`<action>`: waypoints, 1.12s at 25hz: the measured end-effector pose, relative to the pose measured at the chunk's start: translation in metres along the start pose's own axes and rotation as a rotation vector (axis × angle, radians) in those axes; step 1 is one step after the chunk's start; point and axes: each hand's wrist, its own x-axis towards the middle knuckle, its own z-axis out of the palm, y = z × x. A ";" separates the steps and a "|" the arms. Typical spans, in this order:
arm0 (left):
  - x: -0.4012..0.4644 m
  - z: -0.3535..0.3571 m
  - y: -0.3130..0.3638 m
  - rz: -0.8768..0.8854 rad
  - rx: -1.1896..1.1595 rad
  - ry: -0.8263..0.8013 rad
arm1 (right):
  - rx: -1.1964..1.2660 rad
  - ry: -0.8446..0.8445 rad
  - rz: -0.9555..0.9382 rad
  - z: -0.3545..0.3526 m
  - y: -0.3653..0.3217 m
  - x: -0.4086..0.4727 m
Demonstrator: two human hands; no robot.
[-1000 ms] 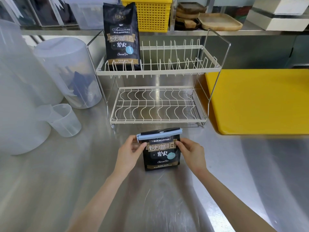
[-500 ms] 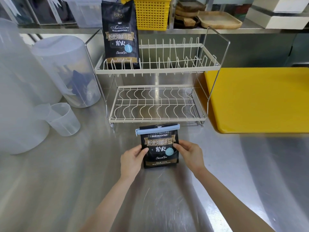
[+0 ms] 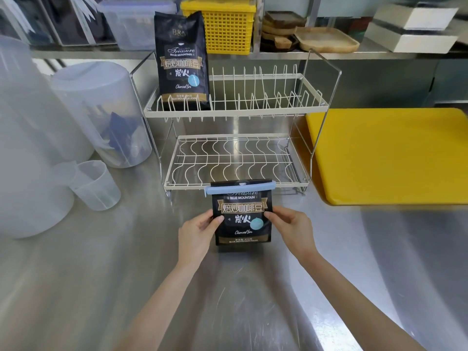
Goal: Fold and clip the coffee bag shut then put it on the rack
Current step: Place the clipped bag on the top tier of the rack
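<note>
A black coffee bag point(image 3: 241, 219) stands upright on the steel counter just in front of the rack, its top folded down under a light-blue clip point(image 3: 239, 188). My left hand point(image 3: 197, 230) grips the bag's left edge and my right hand point(image 3: 291, 228) grips its right edge, thumbs on the front. The white two-tier wire rack point(image 3: 238, 111) stands behind. A second, taller black coffee bag point(image 3: 181, 62) stands unclipped on the left of the rack's upper tier. The lower tier holds nothing.
A yellow board point(image 3: 390, 155) lies right of the rack. Translucent plastic containers point(image 3: 101, 112) and a small measuring cup point(image 3: 95, 184) stand at the left. A shelf behind holds a yellow basket point(image 3: 228, 24), wooden trays and boxes.
Both hands slid down from the clip to the bag's middle sides. The bag has shifted slightly toward the rack's front edge.
</note>
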 end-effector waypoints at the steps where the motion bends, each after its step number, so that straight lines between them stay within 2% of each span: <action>1: 0.003 -0.001 0.005 0.022 -0.023 0.007 | 0.005 0.002 -0.017 -0.002 -0.006 0.003; 12: 0.056 -0.026 0.087 0.221 -0.093 0.128 | 0.073 -0.047 -0.222 -0.022 -0.096 0.051; 20: 0.107 -0.044 0.159 0.291 -0.142 0.151 | 0.107 -0.014 -0.364 -0.032 -0.163 0.102; 28: 0.162 -0.048 0.191 0.300 -0.144 0.180 | 0.066 -0.004 -0.434 -0.028 -0.207 0.148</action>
